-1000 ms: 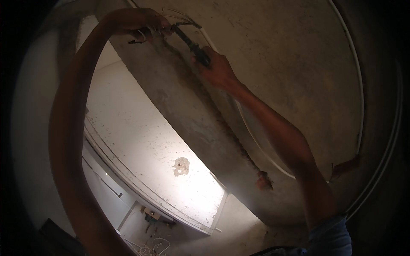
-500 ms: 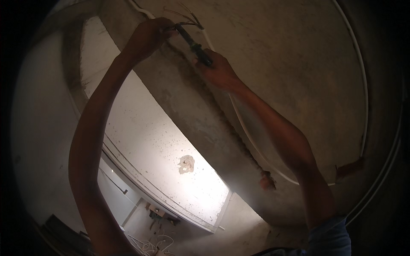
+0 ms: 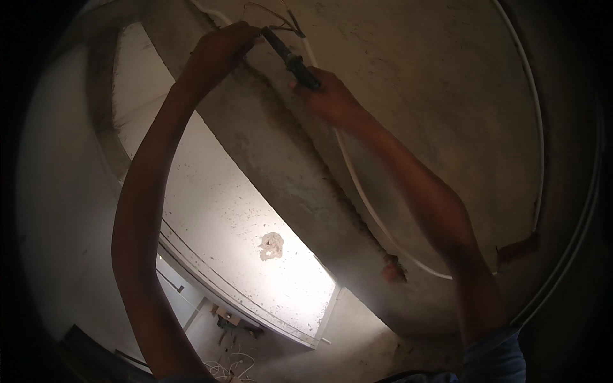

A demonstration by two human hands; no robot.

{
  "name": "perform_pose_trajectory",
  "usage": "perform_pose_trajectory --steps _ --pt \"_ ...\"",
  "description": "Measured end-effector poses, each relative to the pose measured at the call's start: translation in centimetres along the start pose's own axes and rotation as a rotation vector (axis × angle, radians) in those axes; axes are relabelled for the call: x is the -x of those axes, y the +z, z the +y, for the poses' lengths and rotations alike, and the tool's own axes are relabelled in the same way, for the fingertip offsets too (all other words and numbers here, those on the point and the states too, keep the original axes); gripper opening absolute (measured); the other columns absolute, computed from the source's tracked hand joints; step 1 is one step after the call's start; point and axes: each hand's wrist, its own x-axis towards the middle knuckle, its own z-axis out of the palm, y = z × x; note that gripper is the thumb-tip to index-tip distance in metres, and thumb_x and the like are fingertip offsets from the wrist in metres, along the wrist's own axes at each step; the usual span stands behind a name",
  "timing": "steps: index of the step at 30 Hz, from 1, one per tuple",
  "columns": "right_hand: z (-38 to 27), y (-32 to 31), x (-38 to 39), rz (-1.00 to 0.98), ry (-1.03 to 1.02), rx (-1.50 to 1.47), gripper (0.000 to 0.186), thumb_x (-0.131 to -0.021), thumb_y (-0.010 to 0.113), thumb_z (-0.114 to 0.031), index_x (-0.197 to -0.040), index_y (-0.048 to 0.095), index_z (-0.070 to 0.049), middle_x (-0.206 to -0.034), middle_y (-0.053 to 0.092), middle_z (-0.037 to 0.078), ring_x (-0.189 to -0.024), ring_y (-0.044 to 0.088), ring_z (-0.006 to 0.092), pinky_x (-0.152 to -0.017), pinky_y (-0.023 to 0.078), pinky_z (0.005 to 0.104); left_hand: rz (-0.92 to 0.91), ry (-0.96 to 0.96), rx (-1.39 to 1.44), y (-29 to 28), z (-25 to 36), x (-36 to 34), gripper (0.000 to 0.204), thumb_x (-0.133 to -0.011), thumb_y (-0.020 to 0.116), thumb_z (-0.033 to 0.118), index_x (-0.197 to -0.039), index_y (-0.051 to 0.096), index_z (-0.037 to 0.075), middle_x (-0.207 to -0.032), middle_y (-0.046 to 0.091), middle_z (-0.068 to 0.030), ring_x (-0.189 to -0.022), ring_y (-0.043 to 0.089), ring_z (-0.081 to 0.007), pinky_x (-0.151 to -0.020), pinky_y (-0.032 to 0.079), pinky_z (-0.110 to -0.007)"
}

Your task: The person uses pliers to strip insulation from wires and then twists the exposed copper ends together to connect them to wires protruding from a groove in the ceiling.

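My right hand is closed round the lower end of a dark green, stick-shaped tool with a thick collar midway; its exact kind does not show. The tool points up and left toward my left hand, whose fingers are pinched together near its upper end. What lies in that pinch is hidden. Just right of the tool tip, thin dark wires stick out of a white conduit. Another white pipe comes in behind my left hand.
Rough grey plaster spreads behind my arms, with a chased groove running down to broken red brick. The white conduit curves below my right forearm. A bright white panel has one chipped patch. Loose white cables lie low down.
Both hands and the tool have shifted slightly up. My left elbow has moved a little right. The background has slid slightly left.
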Motion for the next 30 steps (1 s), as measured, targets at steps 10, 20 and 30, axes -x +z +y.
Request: perform_pose_trajectory --steps 10,20,30 --pt "-0.7 4.1 1.7 0.049 0.135 -0.253 0.045 -0.087 0.057 -0.042 -0.095 0.061 0.002 -0.082 0.066 0.019 -0.081 0.066 0.0297 -0.074 0.048 0.0399 0.048 -0.042 -0.214 1.9 0.6 2.3 0.028 -0.085 0.063 0.007 -0.112 0.062 0.015 -0.101 0.067 -0.0012 -0.078 0.066 -0.0206 -0.065 0.054 -0.032" --pt "0.1 6.0 1.3 0.034 0.139 -0.17 0.043 -0.085 0.058 -0.038 -0.099 0.06 0.003 -0.093 0.066 0.025 -0.092 0.066 0.0356 -0.08 0.048 0.0425 0.672 -0.974 0.941 7.4 8.0 6.1 0.026 -0.095 0.056 0.017 -0.115 0.059 0.0 -0.107 0.064 -0.0129 -0.093 0.065 -0.0212 -0.071 0.052 -0.032" --pt "0.1 6.4 1.5 0.017 0.141 -0.004 0.041 -0.08 0.058 -0.032 -0.101 0.056 0.004 -0.099 0.065 0.028 -0.098 0.064 0.0408 -0.085 0.047 0.0434 0.686 -1.361 1.76 7.3 8.8 2.7 0.044 -0.1 0.047 0.032 -0.13 0.047 0.001 -0.125 0.059 -0.0148 -0.108 0.06 -0.0273 -0.094 0.046 -0.038"
